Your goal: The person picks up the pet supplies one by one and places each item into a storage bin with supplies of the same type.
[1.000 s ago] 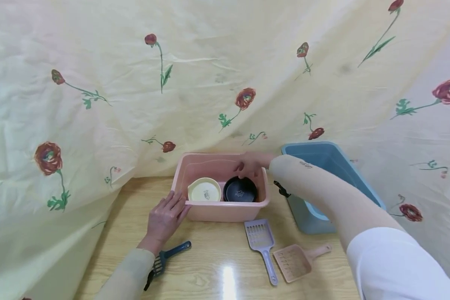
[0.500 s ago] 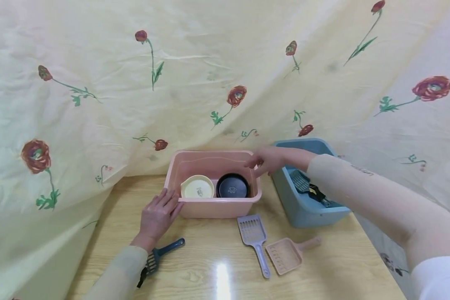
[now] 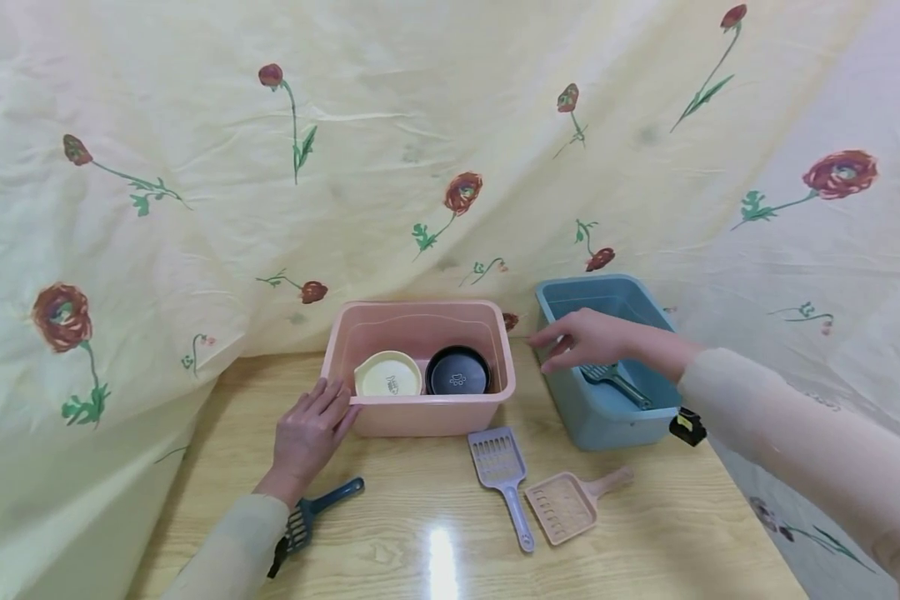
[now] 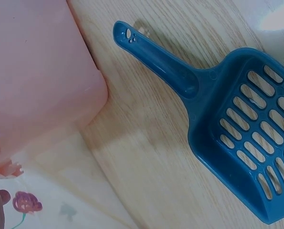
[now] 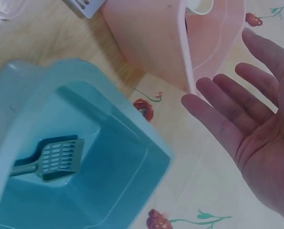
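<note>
My left hand (image 3: 305,437) holds the front left corner of a pink litter box (image 3: 423,418), fingers over the rim and thumb against the front wall. Inside that box sit a cream bowl (image 3: 388,374) and, on its right, a black bowl (image 3: 458,372) with a paw print. My right hand (image 3: 581,337) holds nothing; it hovers over the left rim of a blue litter box (image 3: 594,429), fingers spread in the right wrist view. A dark green litter scoop (image 5: 57,160) lies in the blue box. Beside my left wrist, a blue litter scoop (image 4: 199,95) lies on the table.
On the wooden table (image 3: 390,533), a lilac litter scoop (image 3: 502,475) and a pink litter scoop (image 3: 566,506) lie in front of the two boxes. Behind them hangs a floral cloth (image 3: 390,208), close to both boxes' back edges.
My right hand has drawn away from the black bowl, rightward to the blue box. The green scoop has come into sight. My left hand keeps its place at the pink box as the view shifts.
</note>
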Demonstrator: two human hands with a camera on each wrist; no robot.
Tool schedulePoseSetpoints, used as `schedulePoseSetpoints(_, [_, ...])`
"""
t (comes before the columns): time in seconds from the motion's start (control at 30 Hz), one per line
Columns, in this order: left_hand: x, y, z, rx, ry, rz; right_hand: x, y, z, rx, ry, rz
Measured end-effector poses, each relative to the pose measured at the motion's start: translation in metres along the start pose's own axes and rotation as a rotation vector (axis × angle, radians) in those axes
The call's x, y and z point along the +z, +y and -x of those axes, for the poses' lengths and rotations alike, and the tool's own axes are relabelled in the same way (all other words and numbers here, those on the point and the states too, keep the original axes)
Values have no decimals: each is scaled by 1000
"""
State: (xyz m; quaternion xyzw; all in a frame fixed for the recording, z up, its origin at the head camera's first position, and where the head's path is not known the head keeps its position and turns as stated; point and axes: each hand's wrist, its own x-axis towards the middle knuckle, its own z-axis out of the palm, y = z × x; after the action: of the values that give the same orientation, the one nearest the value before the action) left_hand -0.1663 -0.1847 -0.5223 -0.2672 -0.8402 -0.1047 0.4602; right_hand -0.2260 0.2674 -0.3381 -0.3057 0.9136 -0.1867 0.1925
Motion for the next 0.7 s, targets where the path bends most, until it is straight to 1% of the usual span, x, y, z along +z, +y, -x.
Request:
schedulePoseSetpoints(0.17, [0,1,1,-5,-12,2,11,7,19,-31,49,25])
schedulePoseSetpoints(0.27, [-1,0,2,-7,-7,6,16,10,29,-54,88,43])
schedulePoseSetpoints(0.4, [-2,0,2,-2,4,10,24,14,40,-69,136,15])
schedulePoseSetpoints(0.5, [-2,0,2,-4,1,6,32,15,47,-77,163,-2])
schedulePoseSetpoints(0.7, [-1,0,2,-13,-19,24,49,12,53,-97,211,61])
